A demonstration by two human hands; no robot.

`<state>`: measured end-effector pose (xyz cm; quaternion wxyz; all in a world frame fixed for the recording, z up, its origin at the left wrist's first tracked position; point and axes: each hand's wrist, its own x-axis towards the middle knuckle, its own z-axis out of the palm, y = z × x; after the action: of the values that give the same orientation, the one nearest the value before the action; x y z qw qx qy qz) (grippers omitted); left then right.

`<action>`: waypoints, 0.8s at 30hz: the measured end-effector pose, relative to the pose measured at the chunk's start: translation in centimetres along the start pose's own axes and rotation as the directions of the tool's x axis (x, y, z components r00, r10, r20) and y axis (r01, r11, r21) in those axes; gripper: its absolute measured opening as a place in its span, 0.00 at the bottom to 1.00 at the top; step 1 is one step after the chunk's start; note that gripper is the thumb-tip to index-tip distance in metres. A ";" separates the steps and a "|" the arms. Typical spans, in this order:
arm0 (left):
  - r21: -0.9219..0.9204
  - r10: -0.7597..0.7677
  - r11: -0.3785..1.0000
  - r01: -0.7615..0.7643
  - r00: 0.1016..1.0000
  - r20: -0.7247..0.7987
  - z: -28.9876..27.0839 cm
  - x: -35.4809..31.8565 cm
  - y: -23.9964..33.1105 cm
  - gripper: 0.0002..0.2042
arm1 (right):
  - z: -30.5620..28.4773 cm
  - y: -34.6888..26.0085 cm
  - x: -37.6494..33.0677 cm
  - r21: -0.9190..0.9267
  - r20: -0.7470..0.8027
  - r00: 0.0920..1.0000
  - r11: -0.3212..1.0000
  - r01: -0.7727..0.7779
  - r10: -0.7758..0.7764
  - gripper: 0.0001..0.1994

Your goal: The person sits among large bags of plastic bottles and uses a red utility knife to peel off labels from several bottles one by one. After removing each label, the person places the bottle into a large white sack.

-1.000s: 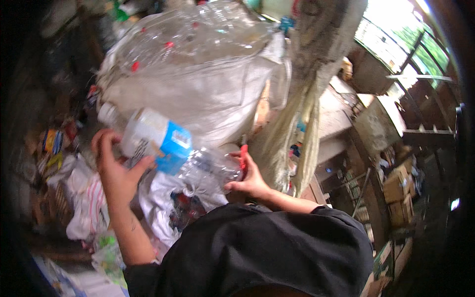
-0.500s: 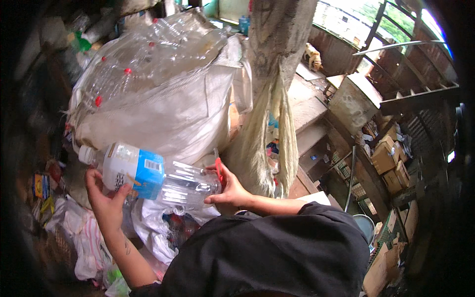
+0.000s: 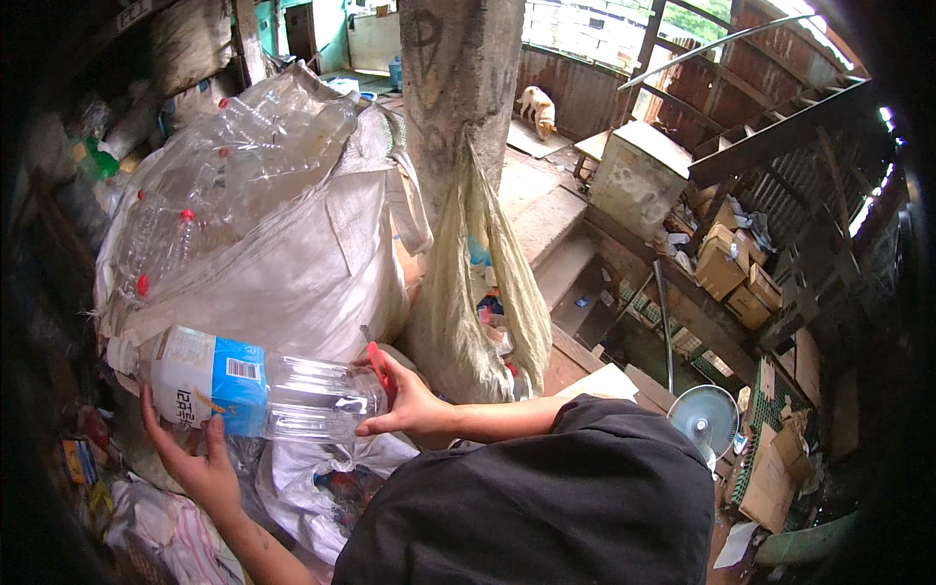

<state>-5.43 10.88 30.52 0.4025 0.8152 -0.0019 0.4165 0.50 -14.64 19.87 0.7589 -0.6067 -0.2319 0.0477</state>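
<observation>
We see our left hand [image 3: 200,468] low on the left, cupping the labelled end of a large clear plastic bottle [image 3: 268,393] from underneath, its fingers [image 3: 156,419] curled up around the white and blue label [image 3: 210,378] and clamped on it. The bottle lies on its side, held in the air across our lap, with its clear ribbed half stretching to the right. There our right hand [image 3: 409,408] meets it: the fingers press against the bottle's right end, and between them we grip a small red-handled cutter [image 3: 375,356] that stands just above the plastic; we cannot tell whether its blade touches. So the bottle sits between both hands, held at either end. Behind it rises a big white sack [image 3: 292,263] heaped with clear bottles, some with red caps. Right of that, a yellowish bag [image 3: 483,283] hangs against a concrete pillar [image 3: 458,78]. Farther right lie cardboard boxes [image 3: 736,278] and a white fan [image 3: 707,419].
</observation>
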 end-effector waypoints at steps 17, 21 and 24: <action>-0.120 -0.175 0.975 0.186 0.980 0.097 -0.1 0.0 -2.1 0.35 | -1.2 0.7 -0.4 -0.001 0.026 0.999 1.000 -0.024 0.024 0.41; -0.214 -0.239 0.939 0.268 0.959 0.155 -0.5 0.1 -2.4 0.34 | -1.0 -0.2 -0.5 -0.076 0.013 0.999 0.996 -0.045 0.046 0.41; -0.196 -0.200 0.953 0.231 0.966 0.167 -0.6 -0.1 -3.4 0.32 | -0.9 0.2 -0.6 -0.070 -0.013 1.000 0.997 -0.013 0.012 0.41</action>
<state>-4.72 13.52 28.47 0.5296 0.7906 0.0132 0.3070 0.33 -15.62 19.34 0.7382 -0.6346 -0.2251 0.0404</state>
